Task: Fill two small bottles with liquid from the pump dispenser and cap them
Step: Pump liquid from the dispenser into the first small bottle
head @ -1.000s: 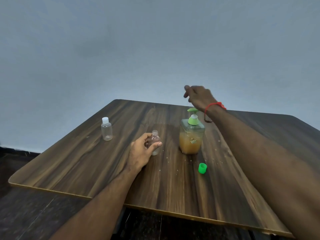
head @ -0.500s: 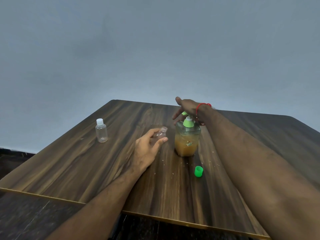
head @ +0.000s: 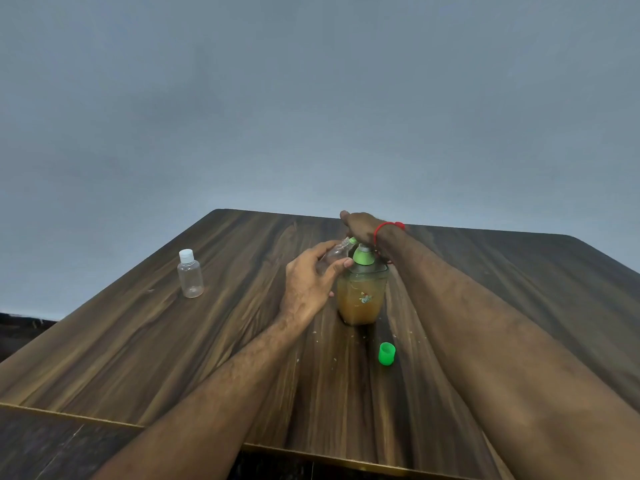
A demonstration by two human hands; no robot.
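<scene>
A clear pump dispenser [head: 362, 299] with amber liquid and a green pump head stands mid-table. My right hand [head: 360, 227], a red thread on its wrist, rests palm-down on top of the pump head. My left hand [head: 308, 284] grips a small clear uncapped bottle [head: 333, 255], tilted with its mouth up against the green spout. A second small clear bottle [head: 190, 278] with a white cap stands upright at the left. A loose green cap [head: 387, 354] lies in front of the dispenser.
The dark wooden table [head: 173, 341] has its front edge close below my forearms and its far edge just behind the dispenser. A plain grey wall fills the background. Small crumbs dot the wood near the dispenser.
My right hand came down from above onto the pump head. My left hand lifted and tilted the open bottle rightward until its mouth reached the spout.
</scene>
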